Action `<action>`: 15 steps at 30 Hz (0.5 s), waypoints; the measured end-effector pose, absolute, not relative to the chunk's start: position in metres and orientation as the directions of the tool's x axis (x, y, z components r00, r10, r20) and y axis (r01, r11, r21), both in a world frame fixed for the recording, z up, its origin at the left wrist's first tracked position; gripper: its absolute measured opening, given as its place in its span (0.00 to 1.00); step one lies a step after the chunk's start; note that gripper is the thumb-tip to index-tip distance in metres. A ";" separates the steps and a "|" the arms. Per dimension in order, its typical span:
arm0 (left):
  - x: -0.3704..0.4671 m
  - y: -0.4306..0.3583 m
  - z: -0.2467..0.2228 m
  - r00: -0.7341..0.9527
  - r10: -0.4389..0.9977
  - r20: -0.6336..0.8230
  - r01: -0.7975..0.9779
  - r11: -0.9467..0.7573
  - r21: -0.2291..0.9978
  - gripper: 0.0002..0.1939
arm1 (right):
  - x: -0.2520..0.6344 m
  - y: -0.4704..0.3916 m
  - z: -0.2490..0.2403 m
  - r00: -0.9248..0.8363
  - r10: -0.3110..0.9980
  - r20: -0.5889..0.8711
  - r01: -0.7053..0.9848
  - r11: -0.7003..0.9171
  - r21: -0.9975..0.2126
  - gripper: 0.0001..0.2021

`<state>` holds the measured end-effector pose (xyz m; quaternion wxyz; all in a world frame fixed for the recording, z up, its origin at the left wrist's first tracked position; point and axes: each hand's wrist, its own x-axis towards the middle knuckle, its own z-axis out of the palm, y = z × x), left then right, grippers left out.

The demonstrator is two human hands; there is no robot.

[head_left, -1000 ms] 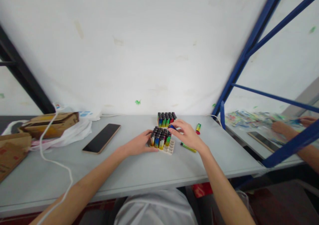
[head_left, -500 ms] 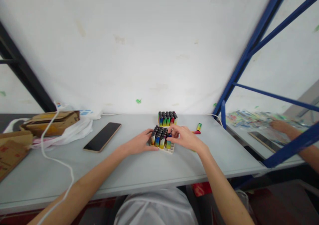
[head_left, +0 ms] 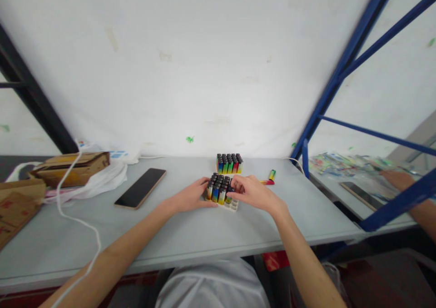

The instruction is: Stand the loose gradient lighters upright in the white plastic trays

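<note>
Several colourful lighters with black tops (head_left: 215, 191) stand upright in a white tray (head_left: 233, 206) on the grey table. My left hand (head_left: 193, 194) holds the left side of this group, thumb at the front and fingers behind. At the right side, my right hand (head_left: 251, 191) has its fingers closed on a lighter (head_left: 229, 198), which sits low at the tray's slots. Some slots at the front right hold nothing. Behind stands a second block of lighters (head_left: 230, 163). Loose lighters (head_left: 271, 175) lie to the right of my right hand.
A phone (head_left: 141, 188) lies at left, near a cardboard box (head_left: 81, 168), a plastic bag (head_left: 108, 181) and a white cable (head_left: 79, 219). Blue frame bars (head_left: 327, 94) rise at right. Beyond them, another person's hand (head_left: 397, 179) is over plastic packets (head_left: 340, 161).
My right hand has moved slightly down with the lighter, which sits lower among the others. My left hand stays put. The other person's hand has shifted right.
</note>
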<state>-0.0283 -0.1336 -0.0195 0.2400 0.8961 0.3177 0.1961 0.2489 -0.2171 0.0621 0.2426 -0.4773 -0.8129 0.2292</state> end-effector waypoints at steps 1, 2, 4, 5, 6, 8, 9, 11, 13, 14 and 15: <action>-0.028 -0.133 -0.020 0.722 0.662 0.201 0.474 -0.685 0.553 0.39 | 0.249 -0.218 0.063 -0.426 0.889 0.168 0.667 0.434 -0.606 0.11; -0.028 -0.133 -0.020 0.723 0.660 0.203 0.473 -0.687 0.552 0.39 | 0.249 -0.218 0.063 -0.427 0.889 0.162 0.670 0.432 -0.603 0.11; -0.029 -0.133 -0.020 0.724 0.658 0.207 0.468 -0.689 0.554 0.39 | 0.249 -0.218 0.063 -0.431 0.889 0.154 0.685 0.434 -0.585 0.11; -0.029 -0.134 -0.020 0.722 0.658 0.212 0.465 -0.690 0.555 0.38 | 0.249 -0.218 0.063 -0.434 0.889 0.149 0.696 0.436 -0.571 0.10; -0.029 -0.134 -0.020 0.721 0.658 0.216 0.464 -0.691 0.555 0.38 | 0.250 -0.217 0.062 -0.434 0.889 0.143 0.708 0.435 -0.557 0.10; -0.029 -0.134 -0.019 0.721 0.659 0.216 0.468 -0.692 0.550 0.37 | 0.250 -0.217 0.062 -0.420 0.899 0.124 0.742 0.419 -0.523 0.10; -0.029 -0.134 -0.019 0.721 0.659 0.212 0.472 -0.692 0.546 0.37 | 0.250 -0.217 0.062 -0.403 0.908 0.114 0.766 0.402 -0.502 0.10; -0.029 -0.134 -0.019 0.724 0.660 0.202 0.478 -0.691 0.542 0.37 | 0.250 -0.217 0.063 -0.359 0.928 0.097 0.809 0.361 -0.463 0.11; -0.028 -0.134 -0.019 0.723 0.661 0.202 0.478 -0.690 0.544 0.36 | 0.251 -0.218 0.066 -0.335 0.939 0.081 0.820 0.333 -0.465 0.13; -0.028 -0.134 -0.018 0.723 0.660 0.207 0.475 -0.691 0.545 0.35 | 0.253 -0.218 0.069 -0.331 0.940 0.080 0.812 0.327 -0.482 0.14; -0.028 -0.134 -0.018 0.721 0.659 0.214 0.471 -0.693 0.545 0.35 | 0.257 -0.219 0.071 -0.330 0.940 0.087 0.800 0.327 -0.502 0.15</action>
